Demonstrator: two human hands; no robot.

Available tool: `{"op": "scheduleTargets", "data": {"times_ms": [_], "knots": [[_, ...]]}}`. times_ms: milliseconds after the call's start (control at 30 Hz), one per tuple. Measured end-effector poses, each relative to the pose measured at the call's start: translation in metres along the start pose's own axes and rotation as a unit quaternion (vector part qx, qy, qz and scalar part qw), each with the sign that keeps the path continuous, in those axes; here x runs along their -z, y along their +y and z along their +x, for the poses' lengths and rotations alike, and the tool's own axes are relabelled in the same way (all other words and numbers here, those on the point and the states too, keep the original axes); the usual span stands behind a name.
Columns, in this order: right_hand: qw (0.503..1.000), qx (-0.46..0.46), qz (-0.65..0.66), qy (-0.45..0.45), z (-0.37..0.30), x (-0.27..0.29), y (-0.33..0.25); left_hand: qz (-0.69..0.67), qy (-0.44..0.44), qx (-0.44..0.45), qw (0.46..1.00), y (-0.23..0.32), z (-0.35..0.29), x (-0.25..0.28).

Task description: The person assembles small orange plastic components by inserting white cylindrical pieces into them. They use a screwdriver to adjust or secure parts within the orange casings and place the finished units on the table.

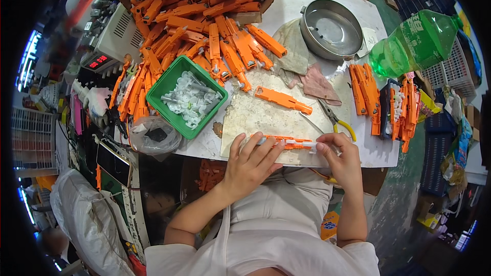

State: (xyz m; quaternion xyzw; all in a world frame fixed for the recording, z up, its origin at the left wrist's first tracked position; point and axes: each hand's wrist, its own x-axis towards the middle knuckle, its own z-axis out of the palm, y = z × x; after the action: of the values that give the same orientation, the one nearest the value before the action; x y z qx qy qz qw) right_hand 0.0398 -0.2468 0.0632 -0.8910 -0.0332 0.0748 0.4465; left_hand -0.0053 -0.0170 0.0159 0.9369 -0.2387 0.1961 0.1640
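At the board's [245, 112] near edge, the left hand's [250, 161] fingers lie over the orange shell [291, 140]; grip unclear. The right hand's [341, 161] fingertips pinch the white rod [308, 144]. Best keep shell flat, rod aligned.

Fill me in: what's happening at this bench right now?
The person's left hand steadies an orange part on the worn board, while the right hand works at a white piece at its right end. Another orange part lies just beyond, near yellow-handled pliers. A green bin of whitish pieces sits left.
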Motion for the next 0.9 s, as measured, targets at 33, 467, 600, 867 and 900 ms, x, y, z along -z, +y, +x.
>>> {"op": "scheduleTargets", "data": {"times_ms": [33, 467, 600, 867, 900], "knots": [[1.000, 0.013, -0.009, 0.002, 0.000, -0.002, -0.001, 0.000, -0.001, -0.003, 1.000, -0.001, 0.000, -0.001], [0.955, 0.224, -0.190, 0.041, 0.004, -0.009, -0.003, -0.009, 0.013, -0.010, 1.000, -0.004, -0.002, -0.006], [0.949, 0.261, -0.174, 0.036, 0.000, -0.013, 0.003, -0.014, 0.014, -0.007, 1.000, -0.003, -0.002, -0.006], [0.943, 0.291, -0.149, 0.057, 0.001, -0.019, 0.012, -0.023, 0.003, -0.001, 1.000, -0.002, -0.002, -0.005], [0.950, 0.277, -0.133, 0.052, 0.001, -0.020, 0.012, -0.022, 0.002, -0.001, 1.000, -0.002, -0.002, -0.005]]}}
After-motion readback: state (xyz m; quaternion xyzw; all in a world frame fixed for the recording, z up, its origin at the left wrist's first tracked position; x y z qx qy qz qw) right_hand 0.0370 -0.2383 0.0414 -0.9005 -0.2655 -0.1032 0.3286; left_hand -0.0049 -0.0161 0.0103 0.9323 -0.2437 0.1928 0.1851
